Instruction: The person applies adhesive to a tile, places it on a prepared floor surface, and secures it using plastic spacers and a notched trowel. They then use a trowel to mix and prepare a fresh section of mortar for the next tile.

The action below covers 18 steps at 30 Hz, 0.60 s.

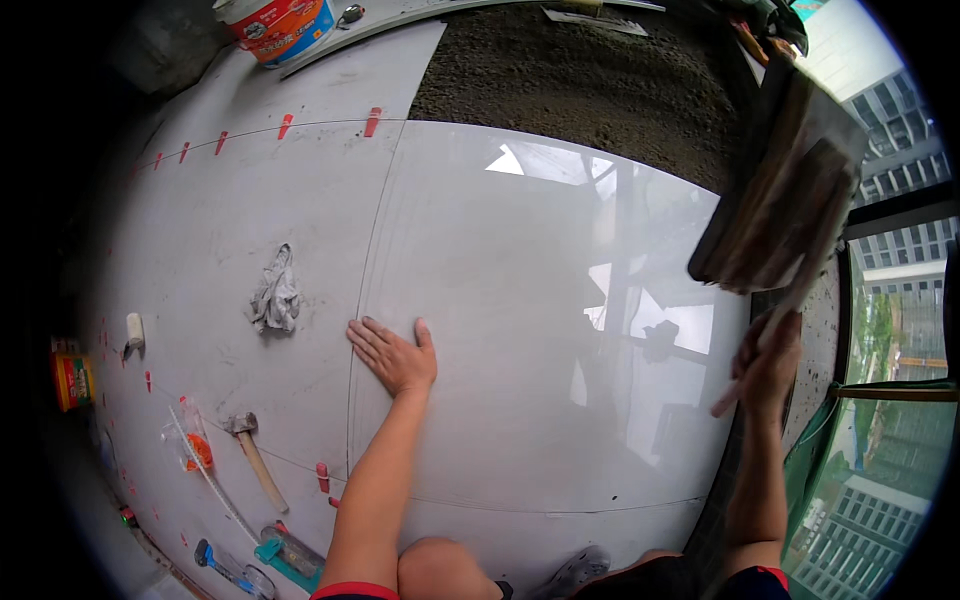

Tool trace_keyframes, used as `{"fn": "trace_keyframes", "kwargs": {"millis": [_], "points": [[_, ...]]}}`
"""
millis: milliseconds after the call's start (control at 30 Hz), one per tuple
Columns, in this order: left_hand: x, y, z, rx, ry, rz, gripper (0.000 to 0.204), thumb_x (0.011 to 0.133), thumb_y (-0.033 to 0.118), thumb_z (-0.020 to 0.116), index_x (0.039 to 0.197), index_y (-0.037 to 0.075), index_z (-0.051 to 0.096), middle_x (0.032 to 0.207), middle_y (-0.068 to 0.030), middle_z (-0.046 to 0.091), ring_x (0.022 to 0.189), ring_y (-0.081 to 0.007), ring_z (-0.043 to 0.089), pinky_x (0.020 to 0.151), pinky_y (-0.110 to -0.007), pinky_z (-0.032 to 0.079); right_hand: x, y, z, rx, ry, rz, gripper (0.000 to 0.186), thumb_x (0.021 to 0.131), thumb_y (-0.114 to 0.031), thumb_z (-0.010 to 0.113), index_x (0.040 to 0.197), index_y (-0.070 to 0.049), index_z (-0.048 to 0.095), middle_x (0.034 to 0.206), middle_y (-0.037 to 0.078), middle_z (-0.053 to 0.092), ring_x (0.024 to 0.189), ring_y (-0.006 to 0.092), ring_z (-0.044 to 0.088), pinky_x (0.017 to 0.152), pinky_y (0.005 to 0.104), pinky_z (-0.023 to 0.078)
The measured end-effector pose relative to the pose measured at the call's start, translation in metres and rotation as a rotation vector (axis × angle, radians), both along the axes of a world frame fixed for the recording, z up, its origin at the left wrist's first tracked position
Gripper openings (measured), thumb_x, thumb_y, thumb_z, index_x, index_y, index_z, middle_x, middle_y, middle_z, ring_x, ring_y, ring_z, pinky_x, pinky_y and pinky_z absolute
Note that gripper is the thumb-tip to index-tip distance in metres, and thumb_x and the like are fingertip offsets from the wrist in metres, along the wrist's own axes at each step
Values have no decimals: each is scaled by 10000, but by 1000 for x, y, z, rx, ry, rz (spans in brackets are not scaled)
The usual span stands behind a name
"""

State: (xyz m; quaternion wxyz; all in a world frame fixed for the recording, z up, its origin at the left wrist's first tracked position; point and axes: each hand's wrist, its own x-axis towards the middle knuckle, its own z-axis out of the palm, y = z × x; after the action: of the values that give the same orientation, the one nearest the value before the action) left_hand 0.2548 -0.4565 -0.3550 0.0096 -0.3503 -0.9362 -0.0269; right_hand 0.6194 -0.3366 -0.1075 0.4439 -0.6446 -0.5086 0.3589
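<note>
Glossy tile [520, 300]: in the head view, lies flat beside the left tiles [200, 240], its surface showing bright window reflections.
Left hand [393, 360]: palm down near the glossy tile's left edge, fingertips reaching the seam; four fingers nearly together, thumb spread away from them.
Right hand [770, 368]: raised by the glossy tile's right edge, fingers wrapped around the handle of a mallet.
Mallet [775, 190]: held up, its broad dark head tilted and slightly blurred, hiding the glossy tile's far right corner.
Mortar [570, 80]: dark and rough, along the glossy tile's far edge.
Red wedges [285, 127]: in a row along the left tiles' far seam.
Crumpled cloth [276, 290]: grey, on the left tiles, left of the left hand.
Hammer [260, 460]: wooden-handled, lying toward the left tiles' near edge.
Teal tool [285, 560]: nearer the person than the hammer.
Bucket [278, 30]: white, orange and blue, beyond the left tiles' far seam.
</note>
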Motion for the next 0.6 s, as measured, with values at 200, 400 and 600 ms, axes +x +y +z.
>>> {"fn": "trace_keyframes", "kwargs": {"millis": [200,400,600], "points": [[19,17,8,-12,-48,1,912,932,549,419,1448,-152,146,1542,-317,109,1461,-400,68,1188,-453,66,-17,46,-121,-747,-231,287,581,989,-547,365,712,-49,473,538,46,455,422,160,446,390,353,378],[-2,4,12,12,-7,-12,913,924,543,431,1438,-162,162,1533,-328,121,1454,-416,79,1186,-461,72,-69,92,20,-474,-160,313,568,979,-587,380,703,-93,431,527,-10,411,400,83,388,367,272,334],[12,17,11,77,-55,-25,907,912,527,446,1431,-169,181,1527,-338,126,1451,-426,81,1184,-467,78,-71,66,-102,-116,-320,267,616,1009,-527,345,760,5,531,592,93,524,576,212,568,544,370,449]]}}
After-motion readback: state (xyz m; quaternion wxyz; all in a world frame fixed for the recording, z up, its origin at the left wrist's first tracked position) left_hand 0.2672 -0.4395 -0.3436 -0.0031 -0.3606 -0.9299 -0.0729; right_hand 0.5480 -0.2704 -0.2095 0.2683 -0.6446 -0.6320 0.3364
